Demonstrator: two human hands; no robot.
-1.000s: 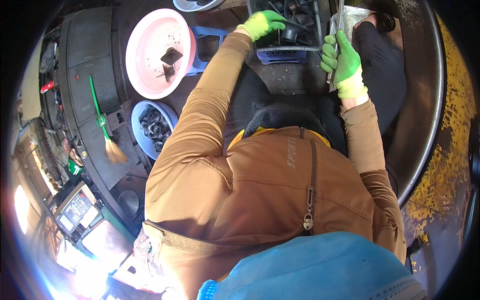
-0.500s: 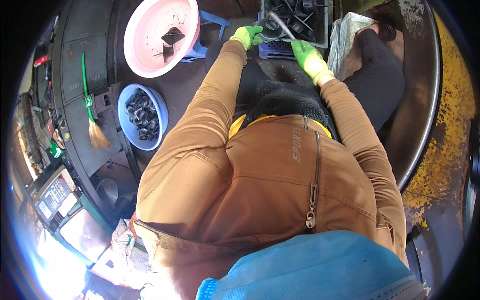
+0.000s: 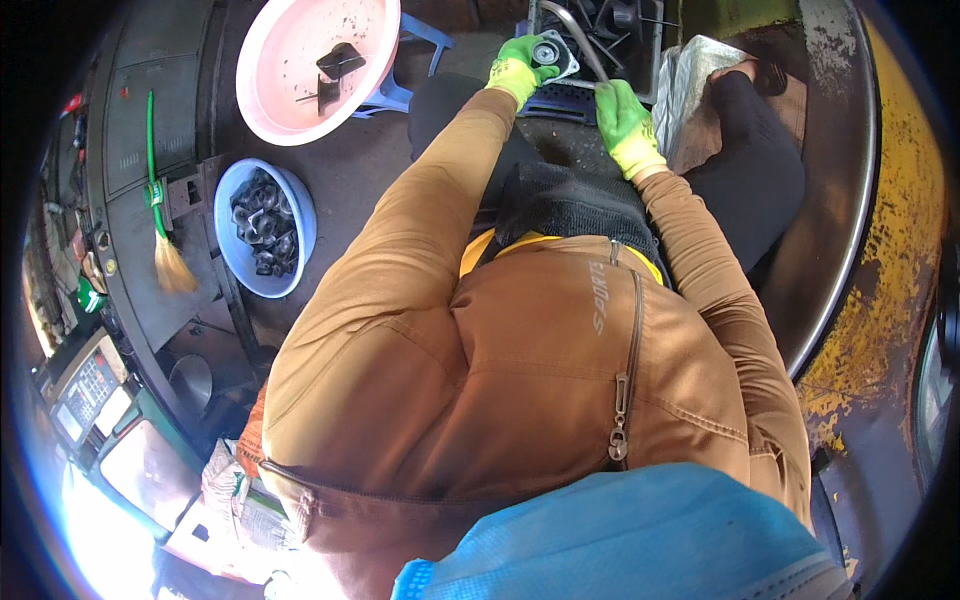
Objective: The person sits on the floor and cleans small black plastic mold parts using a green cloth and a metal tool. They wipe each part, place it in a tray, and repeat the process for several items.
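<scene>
In a green-and-yellow glove, my left hand [image 3: 516,70] is closed round the edge of a dark squarish part with a round grey centre [image 3: 551,57], held over the near edge of a grey crate. My right hand [image 3: 626,122], in a matching glove, is closed round a curved metal rod [image 3: 579,36]; its bent end arches up and left over the crate, apart from the part. What the rod's far tip is like I cannot tell. Several black moulded parts [image 3: 625,18] lie in the grey crate [image 3: 656,55], in front of me.
A pink basin [image 3: 270,60] with a few black pieces rests on a blue stool [image 3: 428,42]. Left of my legs, a blue basin [image 3: 308,215] holds several black parts. A green-handled broom [image 3: 170,235] leans by grey cabinets. A silvery sack [image 3: 700,75] lies beside my right foot.
My left hand has shifted right and turned the part so its round grey centre faces up. The rod has become more upright in my right hand and its bent end no longer meets the part.
</scene>
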